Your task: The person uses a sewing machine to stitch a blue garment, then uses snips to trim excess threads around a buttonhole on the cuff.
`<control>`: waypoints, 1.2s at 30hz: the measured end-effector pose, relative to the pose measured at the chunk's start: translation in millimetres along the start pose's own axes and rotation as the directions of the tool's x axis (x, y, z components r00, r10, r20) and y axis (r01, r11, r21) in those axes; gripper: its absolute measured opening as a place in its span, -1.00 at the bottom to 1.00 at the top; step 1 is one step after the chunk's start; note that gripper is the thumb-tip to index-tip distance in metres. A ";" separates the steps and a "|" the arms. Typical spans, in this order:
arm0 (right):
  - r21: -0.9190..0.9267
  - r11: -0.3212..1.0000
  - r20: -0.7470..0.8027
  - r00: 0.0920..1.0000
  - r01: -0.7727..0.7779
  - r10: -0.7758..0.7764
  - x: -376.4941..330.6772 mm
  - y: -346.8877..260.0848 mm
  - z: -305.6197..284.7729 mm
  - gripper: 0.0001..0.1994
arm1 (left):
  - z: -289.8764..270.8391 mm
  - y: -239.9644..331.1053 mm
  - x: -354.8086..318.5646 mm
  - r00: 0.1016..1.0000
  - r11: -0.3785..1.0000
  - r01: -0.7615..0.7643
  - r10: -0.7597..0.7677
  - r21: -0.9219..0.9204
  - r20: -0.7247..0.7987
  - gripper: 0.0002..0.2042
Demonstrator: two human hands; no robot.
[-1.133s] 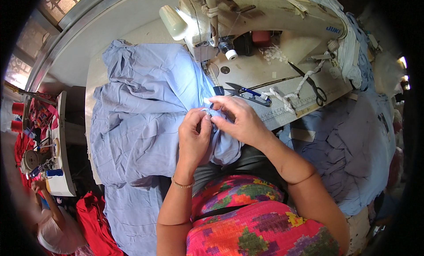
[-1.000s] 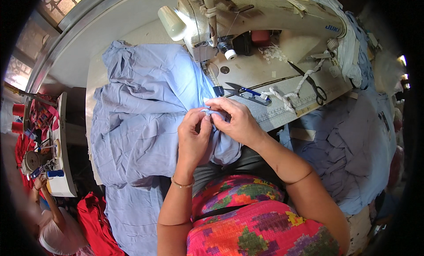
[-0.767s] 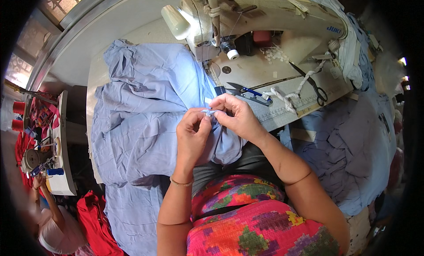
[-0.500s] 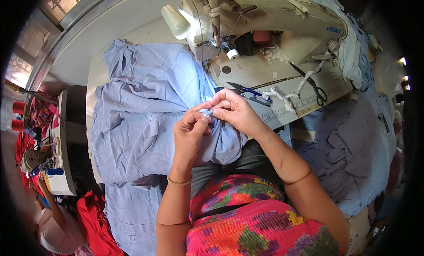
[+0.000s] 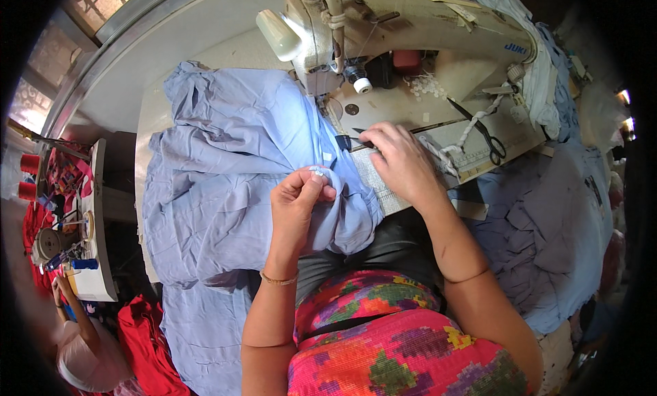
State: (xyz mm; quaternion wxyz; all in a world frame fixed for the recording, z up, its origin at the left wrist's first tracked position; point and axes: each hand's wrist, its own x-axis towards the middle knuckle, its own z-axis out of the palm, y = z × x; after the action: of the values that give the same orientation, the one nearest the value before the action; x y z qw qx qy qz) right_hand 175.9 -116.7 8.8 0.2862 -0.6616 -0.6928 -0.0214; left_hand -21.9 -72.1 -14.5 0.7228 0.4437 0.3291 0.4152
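Note:
My left hand [image 5: 301,192] pinches a gathered edge of a light blue garment [image 5: 226,184] between thumb and fingers. A small pale bit shows at the pinch, too small to name. The garment spreads over the sewing table to the left and hangs off its front. My right hand [image 5: 400,160] is closed over a pair of thread snips [image 5: 361,139] on the machine bed; the dark blades show past the fingertips, while the palm hides the handles.
An industrial sewing machine [image 5: 410,27] with a lit lamp [image 5: 277,35] stands behind. Black scissors [image 5: 487,133], a twisted white cord [image 5: 472,133] and loose white buttons [image 5: 426,86] lie right. Blue cloth [image 5: 534,232] is heaped at right. Another person [image 5: 89,355] works at far left.
My right hand has left the fabric edge and moved right onto the thread snips. The left hand keeps its pinch on the garment in nearly the same place.

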 end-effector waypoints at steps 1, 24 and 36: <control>-0.043 0.998 0.008 0.999 -0.041 0.041 -2.2 5.3 0.9 -0.68 | 0.1 -0.3 0.3 1.000 1.000 -0.001 0.001 0.011 0.002 -0.83; 0.070 0.997 0.058 0.998 0.032 -0.036 -18.1 -45.7 -5.3 -0.79 | 2.4 -5.2 0.3 0.994 0.981 -0.108 0.110 0.164 -0.005 -0.88; -0.044 0.995 0.044 0.995 0.091 -0.089 -18.4 -44.1 -4.5 -0.78 | 3.5 -7.2 0.0 0.991 0.969 -0.127 0.134 0.213 -0.016 -0.87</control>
State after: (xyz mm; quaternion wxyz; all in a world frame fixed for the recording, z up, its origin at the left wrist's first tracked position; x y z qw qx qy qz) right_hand 135.9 -140.6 20.2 0.2551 -0.6364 -0.7270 -0.0365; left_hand -16.7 -75.3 -19.7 0.6375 0.5326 0.3523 0.4310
